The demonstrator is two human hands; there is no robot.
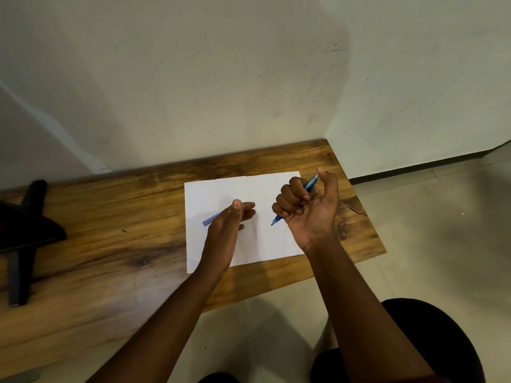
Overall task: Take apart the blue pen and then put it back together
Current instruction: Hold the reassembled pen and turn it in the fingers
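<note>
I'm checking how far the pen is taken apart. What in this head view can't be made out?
- Middle of the blue pen: hidden inside the right hand's closed fingers.
- Most of the blue piece on the white paper: covered by the left hand; whether it is the cap is unclear.
- Whether the left hand touches it: blurred.
- Dark object: cut off by the left edge.
</note>
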